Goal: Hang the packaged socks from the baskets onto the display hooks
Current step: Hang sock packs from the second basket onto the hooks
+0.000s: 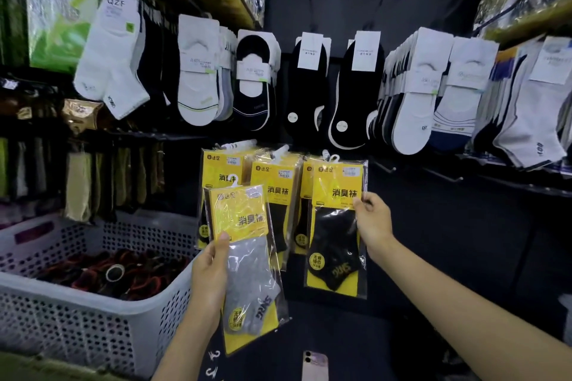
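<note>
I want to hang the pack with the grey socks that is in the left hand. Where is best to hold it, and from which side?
Probably grip the yellow card top of the grey sock pack, just under its white hanger hook, pinching from the right edge. The left hand already holds the left edge lower down, and the stiff card should steer the hook better than the loose, crinkled film below.

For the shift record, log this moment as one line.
left hand: holds grey sock pack, unhung | right hand: pinches hanging black sock pack | basket: left, stock inside
</note>
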{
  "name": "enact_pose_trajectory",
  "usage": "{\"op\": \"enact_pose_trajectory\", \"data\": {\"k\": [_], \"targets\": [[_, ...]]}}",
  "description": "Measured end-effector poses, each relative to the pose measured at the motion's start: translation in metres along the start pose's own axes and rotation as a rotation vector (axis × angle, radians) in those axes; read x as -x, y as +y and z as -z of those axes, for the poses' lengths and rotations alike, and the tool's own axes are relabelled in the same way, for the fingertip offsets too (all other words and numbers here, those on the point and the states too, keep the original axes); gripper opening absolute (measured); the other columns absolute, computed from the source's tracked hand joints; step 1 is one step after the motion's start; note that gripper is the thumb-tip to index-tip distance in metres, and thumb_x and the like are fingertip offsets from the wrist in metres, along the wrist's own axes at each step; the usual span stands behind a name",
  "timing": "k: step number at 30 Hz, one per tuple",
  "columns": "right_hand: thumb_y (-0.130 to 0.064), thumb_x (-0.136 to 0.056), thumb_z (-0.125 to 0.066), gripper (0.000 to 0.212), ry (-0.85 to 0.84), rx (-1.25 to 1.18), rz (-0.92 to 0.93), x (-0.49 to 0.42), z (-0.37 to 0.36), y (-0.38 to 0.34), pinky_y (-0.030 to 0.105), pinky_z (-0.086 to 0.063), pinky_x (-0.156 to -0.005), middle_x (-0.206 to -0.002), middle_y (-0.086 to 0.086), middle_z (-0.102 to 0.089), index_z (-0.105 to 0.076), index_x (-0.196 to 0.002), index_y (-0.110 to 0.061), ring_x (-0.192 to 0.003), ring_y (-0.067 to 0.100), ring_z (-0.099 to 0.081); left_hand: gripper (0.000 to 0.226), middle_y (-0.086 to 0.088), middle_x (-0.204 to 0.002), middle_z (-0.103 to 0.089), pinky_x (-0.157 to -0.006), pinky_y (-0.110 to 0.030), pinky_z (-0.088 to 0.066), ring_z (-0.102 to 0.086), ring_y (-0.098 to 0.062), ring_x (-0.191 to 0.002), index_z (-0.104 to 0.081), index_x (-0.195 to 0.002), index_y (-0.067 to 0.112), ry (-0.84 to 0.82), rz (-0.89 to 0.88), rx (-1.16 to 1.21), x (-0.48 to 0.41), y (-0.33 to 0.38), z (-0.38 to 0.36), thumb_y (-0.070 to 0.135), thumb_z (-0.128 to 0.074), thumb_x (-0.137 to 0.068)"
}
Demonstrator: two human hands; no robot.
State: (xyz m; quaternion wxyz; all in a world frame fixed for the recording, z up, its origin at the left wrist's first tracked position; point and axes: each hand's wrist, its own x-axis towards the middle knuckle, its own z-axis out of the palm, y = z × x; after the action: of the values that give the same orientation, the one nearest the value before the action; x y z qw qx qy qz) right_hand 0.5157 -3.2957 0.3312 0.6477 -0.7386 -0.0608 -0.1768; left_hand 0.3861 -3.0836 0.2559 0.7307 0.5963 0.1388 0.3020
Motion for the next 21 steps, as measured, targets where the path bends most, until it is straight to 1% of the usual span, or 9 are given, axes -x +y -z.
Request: {"op": "enact_pose_trajectory", "data": {"k": [3,5,8,10,13,15,16,18,21], "targets": [[-0.014,-0.099,-0.047,0.012,-0.041,0.066,-0.019,-0.011,-0.012,0.002,0.023,-0.042,-0.058,-0.079,0.004,-0.057,-0.056,-0.093,-0.010,-0.068,0.014,-0.051,0.034,-0.012,-0.094,-0.071,-0.081,-0.038,-0.053,-0.066,-0.026,-0.092,-0.068,-0.093,0.012,0.001,-0.003,0.009,-0.001,0.000,0.002,0.039,-0.047,-0.095],[-0.014,-0.099,-0.047,0.020,-0.055,0.071,-0.068,-0.017,-0.016,0.006,0.024,-0.038,-0.053,-0.069,0.002,-0.044,-0.050,-0.079,-0.012,-0.058,0.012,-0.041,0.035,-0.002,-0.085,-0.066,-0.070,-0.025,-0.046,-0.061,-0.015,-0.081,-0.067,-0.087,0.014,-0.003,-0.032,-0.009,-0.003,-0.002,0.002,0.042,-0.046,-0.095],[-0.018,-0.096,-0.055,0.021,-0.064,0.016,-0.186,-0.025,-0.020,0.011,0.037,-0.050,-0.077,-0.082,0.009,-0.054,-0.060,-0.092,0.002,-0.077,0.022,-0.051,0.040,0.003,-0.081,-0.056,-0.067,-0.021,-0.039,-0.051,-0.007,-0.074,-0.064,-0.084,0.010,-0.014,-0.057,-0.030,-0.007,-0.006,0.001,0.044,-0.046,-0.094],[-0.021,-0.093,-0.060,0.017,-0.050,-0.056,-0.287,-0.027,-0.020,0.018,0.042,-0.053,-0.089,-0.092,0.012,-0.065,-0.064,-0.089,-0.004,-0.088,0.027,-0.061,0.048,-0.002,-0.083,-0.057,-0.072,-0.027,-0.042,-0.053,-0.011,-0.077,-0.062,-0.091,0.001,-0.042,-0.062,-0.042,-0.008,-0.006,0.001,0.046,-0.046,-0.093],[-0.017,-0.094,-0.058,0.010,0.069,0.016,-0.298,-0.025,-0.015,0.032,0.039,-0.053,-0.089,-0.110,0.013,-0.066,-0.063,-0.097,-0.009,-0.101,0.027,-0.063,0.057,-0.008,-0.089,-0.063,-0.086,-0.042,-0.046,-0.059,-0.022,-0.087,-0.061,-0.098,-0.001,-0.066,-0.056,-0.056,-0.007,-0.007,0.000,0.053,-0.046,-0.090],[-0.016,-0.093,-0.057,0.017,0.130,0.085,-0.246,-0.016,-0.009,0.039,0.037,-0.052,-0.087,-0.114,0.011,-0.063,-0.061,-0.109,-0.009,-0.103,0.026,-0.061,0.047,-0.007,-0.095,-0.067,-0.089,-0.039,-0.047,-0.061,-0.020,-0.095,-0.065,-0.102,0.010,-0.054,-0.046,-0.071,-0.007,-0.009,-0.002,0.051,-0.046,-0.092],[-0.016,-0.093,-0.058,0.020,0.114,0.085,-0.229,-0.010,-0.008,0.041,0.038,-0.052,-0.089,-0.114,0.011,-0.062,-0.060,-0.111,-0.009,-0.102,0.025,-0.061,0.041,0.000,-0.095,-0.066,-0.084,-0.031,-0.045,-0.060,-0.013,-0.094,-0.065,-0.104,0.015,-0.047,-0.044,-0.072,-0.006,-0.010,-0.004,0.049,-0.046,-0.093],[-0.021,-0.092,-0.060,0.021,-0.035,0.007,-0.214,0.008,-0.007,0.040,0.041,-0.053,-0.090,-0.108,0.010,-0.064,-0.060,-0.109,-0.008,-0.093,0.021,-0.063,0.032,0.009,-0.087,-0.063,-0.074,-0.022,-0.042,-0.057,-0.001,-0.085,-0.066,-0.098,0.022,-0.056,-0.043,-0.075,-0.004,-0.009,-0.008,0.047,-0.046,-0.094],[-0.031,-0.093,-0.058,0.014,-0.345,-0.045,-0.190,0.042,-0.008,0.030,0.032,-0.054,-0.082,-0.102,0.002,-0.067,-0.061,-0.098,-0.018,-0.089,0.014,-0.065,0.032,0.002,-0.084,-0.067,-0.081,-0.029,-0.048,-0.063,-0.007,-0.085,-0.065,-0.091,0.020,-0.117,-0.009,-0.088,0.004,-0.009,-0.019,0.045,-0.046,-0.095]]}}
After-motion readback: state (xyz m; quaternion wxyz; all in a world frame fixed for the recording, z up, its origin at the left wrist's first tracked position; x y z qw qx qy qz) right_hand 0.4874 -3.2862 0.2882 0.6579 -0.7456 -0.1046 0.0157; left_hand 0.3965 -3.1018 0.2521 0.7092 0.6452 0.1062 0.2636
